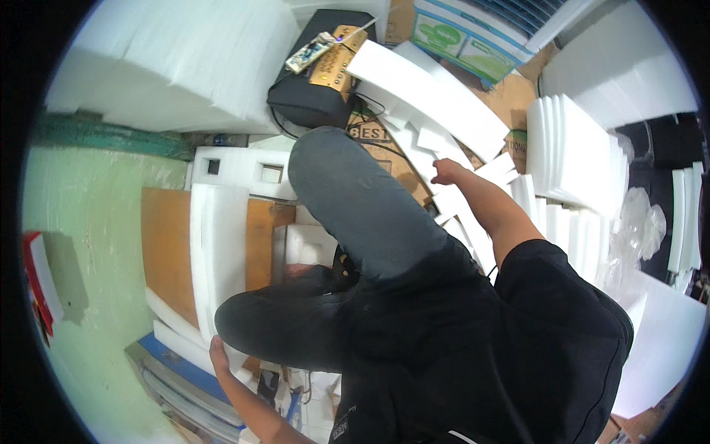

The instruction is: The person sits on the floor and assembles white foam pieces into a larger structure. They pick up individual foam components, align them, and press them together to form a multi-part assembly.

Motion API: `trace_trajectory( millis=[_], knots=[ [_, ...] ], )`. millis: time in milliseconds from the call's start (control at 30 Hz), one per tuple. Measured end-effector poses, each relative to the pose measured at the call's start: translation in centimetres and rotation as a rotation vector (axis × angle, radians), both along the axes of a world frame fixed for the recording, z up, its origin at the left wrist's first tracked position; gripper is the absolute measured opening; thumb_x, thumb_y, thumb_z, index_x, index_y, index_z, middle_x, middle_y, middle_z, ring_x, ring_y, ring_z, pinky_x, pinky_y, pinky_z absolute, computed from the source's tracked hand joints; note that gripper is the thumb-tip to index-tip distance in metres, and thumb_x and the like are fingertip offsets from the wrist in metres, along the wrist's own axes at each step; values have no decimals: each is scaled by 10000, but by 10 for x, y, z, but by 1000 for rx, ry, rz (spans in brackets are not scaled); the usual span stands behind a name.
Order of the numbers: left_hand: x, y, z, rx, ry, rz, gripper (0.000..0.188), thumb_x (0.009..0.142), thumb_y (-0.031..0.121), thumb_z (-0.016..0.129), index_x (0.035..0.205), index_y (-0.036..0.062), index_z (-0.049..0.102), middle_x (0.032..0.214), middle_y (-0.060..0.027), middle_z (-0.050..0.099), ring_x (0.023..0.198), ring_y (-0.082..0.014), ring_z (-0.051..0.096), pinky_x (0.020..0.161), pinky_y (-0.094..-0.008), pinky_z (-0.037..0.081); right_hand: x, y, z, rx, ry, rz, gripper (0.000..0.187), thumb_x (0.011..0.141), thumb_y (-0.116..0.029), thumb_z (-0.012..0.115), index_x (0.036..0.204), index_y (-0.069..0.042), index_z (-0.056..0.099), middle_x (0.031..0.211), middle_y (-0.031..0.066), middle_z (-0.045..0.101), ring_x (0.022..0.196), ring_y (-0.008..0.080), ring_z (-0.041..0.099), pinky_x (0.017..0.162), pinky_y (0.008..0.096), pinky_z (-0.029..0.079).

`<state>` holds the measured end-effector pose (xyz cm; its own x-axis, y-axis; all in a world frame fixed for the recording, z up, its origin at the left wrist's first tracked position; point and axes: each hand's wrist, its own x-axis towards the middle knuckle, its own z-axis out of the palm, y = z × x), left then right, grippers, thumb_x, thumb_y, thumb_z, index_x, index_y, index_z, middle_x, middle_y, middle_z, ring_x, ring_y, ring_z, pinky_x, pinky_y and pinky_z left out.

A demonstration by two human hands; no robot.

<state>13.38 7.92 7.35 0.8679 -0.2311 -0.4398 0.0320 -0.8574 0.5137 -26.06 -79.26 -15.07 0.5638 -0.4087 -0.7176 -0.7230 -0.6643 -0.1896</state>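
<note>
My left hand [219, 354] is at the near end of a long white foam plank [220, 259], its fingers pressed to the plank's edge and partly hidden. This plank lies across an orange-brown board [167, 244], left of my bent legs [370, 200]. Farther right, my right hand [447, 172] reaches over a pile of cut white foam strips [436, 137]. Its fingers are curled in, and what they hold, if anything, is too small to make out. A larger curved foam piece [429, 92] rests just beyond that hand.
A black speaker box [307, 103] with a gold amplifier panel [340, 63] stands ahead. Stacked foam sheets [569, 152] rise at the right, near clear plastic bags [636, 229]. Large white foam blocks [177, 59] fill the far left, beside a green wall [111, 296]. Cardboard [407, 174] lies under the strips.
</note>
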Motion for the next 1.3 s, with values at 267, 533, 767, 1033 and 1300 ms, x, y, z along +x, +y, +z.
trace_trajectory(
  millis=[267,533,767,1033,1300],
  knots=[
    [-21,-84,52,521,-204,47,732,982,436,689,1458,-88,504,1489,-302,527,1402,-407,495,1166,-459,384,-20,3,-39,7,-95,-235,687,817,-397,793,1357,-13,611,1290,237,666,1244,392,619,1047,463,521],
    [23,-211,111,477,-707,-19,669,963,292,748,1498,-16,489,1504,-243,524,1404,-398,481,1183,-470,369,-34,-32,-26,-255,-400,-458,599,870,-343,757,1364,-56,576,1319,194,590,1242,374,584,1038,484,510],
    [12,-382,135,284,-750,-272,585,980,207,719,1478,-9,500,1520,-197,515,1420,-357,464,1200,-457,335,-17,-158,-20,-500,-371,-629,1076,746,-469,865,1589,-76,324,1648,210,300,1524,423,280,1157,607,386],
    [-11,-458,135,195,-680,-477,597,924,137,745,1464,14,522,1546,-204,491,1454,-382,433,1217,-480,303,-18,-221,-21,-191,-16,-545,1181,662,-472,923,1627,-204,296,1629,156,365,1467,434,380,1143,756,287],
    [-50,-466,124,135,-551,-431,574,918,116,740,1448,14,544,1552,-206,492,1470,-374,422,1231,-479,282,-87,-227,-10,386,-521,-745,775,792,-360,865,1440,-62,561,1425,218,584,1317,342,559,1106,444,444]
  ],
)
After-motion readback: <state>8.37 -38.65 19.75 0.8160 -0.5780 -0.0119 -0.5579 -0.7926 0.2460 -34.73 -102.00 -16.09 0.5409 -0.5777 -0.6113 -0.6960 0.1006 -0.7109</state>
